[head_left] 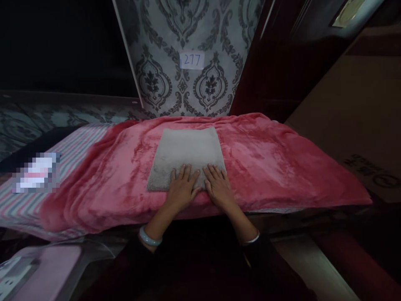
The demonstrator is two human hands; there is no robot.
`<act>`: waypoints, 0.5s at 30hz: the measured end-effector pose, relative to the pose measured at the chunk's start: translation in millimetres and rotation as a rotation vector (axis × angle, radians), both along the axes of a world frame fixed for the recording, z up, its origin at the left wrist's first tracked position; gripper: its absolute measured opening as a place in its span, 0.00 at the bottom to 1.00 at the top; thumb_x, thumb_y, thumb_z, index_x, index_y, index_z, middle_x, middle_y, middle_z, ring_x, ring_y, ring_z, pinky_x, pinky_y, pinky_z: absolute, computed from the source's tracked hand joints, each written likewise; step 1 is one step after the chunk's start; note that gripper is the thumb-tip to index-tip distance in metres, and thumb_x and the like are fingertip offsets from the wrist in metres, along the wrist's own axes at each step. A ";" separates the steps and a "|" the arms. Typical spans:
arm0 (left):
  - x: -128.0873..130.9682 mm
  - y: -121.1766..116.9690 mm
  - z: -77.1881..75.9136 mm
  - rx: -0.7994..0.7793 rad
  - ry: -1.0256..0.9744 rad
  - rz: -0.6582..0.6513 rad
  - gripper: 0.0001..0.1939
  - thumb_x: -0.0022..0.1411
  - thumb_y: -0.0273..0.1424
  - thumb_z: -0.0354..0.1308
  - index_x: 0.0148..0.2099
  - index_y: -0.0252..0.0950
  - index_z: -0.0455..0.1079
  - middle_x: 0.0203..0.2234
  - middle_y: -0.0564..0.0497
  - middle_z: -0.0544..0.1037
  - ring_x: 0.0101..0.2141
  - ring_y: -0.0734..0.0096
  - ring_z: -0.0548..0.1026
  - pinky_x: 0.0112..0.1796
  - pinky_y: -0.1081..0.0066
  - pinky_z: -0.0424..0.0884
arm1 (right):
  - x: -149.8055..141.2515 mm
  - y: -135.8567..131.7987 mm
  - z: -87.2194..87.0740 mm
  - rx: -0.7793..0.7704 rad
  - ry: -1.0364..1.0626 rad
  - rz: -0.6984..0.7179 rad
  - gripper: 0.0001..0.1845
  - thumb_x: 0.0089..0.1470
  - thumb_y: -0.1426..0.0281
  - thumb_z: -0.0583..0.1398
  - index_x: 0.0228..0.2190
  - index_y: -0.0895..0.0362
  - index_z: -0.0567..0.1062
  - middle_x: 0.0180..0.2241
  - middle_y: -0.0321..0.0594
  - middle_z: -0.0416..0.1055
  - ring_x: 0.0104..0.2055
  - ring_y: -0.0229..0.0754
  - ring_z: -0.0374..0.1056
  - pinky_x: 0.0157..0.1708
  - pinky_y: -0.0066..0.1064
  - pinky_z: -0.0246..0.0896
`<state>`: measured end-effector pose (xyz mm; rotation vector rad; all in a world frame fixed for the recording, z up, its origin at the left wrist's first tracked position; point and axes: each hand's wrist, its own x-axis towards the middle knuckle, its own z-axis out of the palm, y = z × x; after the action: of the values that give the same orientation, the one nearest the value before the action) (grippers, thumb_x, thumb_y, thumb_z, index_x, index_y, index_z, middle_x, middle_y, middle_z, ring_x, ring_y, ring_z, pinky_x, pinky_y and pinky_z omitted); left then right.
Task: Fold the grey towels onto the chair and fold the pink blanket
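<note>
A grey, soft-looking cloth point(189, 146), roughly square, lies flat on a pink plush blanket point(266, 167). My left hand point(182, 186) rests palm down on the cloth's near edge, its fingers spread. Beside it, my right hand point(218, 184) lies the same way on the near right corner, fingers apart. Neither hand grips anything. Whether the cloth is folded, I cannot tell.
Under the blanket at the left shows a striped cloth point(79, 140), with a blurred-out item point(36, 172) on it. A dark screen point(62, 46) stands at the back left. A large cardboard box point(354, 108) leans at the right. A paper marked 277 point(192, 60) is on the wall.
</note>
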<state>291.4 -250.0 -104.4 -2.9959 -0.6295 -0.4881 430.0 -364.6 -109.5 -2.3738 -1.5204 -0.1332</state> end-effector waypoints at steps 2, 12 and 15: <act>-0.2 -0.3 0.4 0.013 -0.004 -0.004 0.31 0.71 0.45 0.52 0.71 0.42 0.62 0.70 0.36 0.60 0.69 0.41 0.58 0.63 0.35 0.56 | -1.8 -2.2 -1.3 0.000 0.007 -0.002 0.30 0.69 0.66 0.46 0.68 0.56 0.63 0.71 0.45 0.53 0.74 0.51 0.48 0.70 0.51 0.42; -18.5 -7.4 -12.3 0.132 -0.240 -0.119 0.23 0.70 0.33 0.52 0.65 0.41 0.69 0.64 0.40 0.71 0.65 0.49 0.66 0.64 0.41 0.58 | 20.6 -1.4 21.1 -0.021 0.086 0.174 0.28 0.70 0.64 0.45 0.66 0.51 0.67 0.68 0.44 0.61 0.72 0.50 0.52 0.68 0.53 0.49; -22.4 -14.5 -21.2 0.166 -0.313 -0.124 0.24 0.68 0.34 0.55 0.65 0.43 0.70 0.64 0.42 0.72 0.65 0.47 0.65 0.65 0.40 0.54 | 30.8 24.4 32.3 -0.064 0.086 0.318 0.28 0.71 0.64 0.46 0.68 0.49 0.62 0.71 0.42 0.54 0.74 0.48 0.46 0.69 0.52 0.47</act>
<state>269.0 -264.5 -125.6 -2.8335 -0.3940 -0.9791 460.8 -340.2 -77.2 -2.1180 -1.8578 0.0908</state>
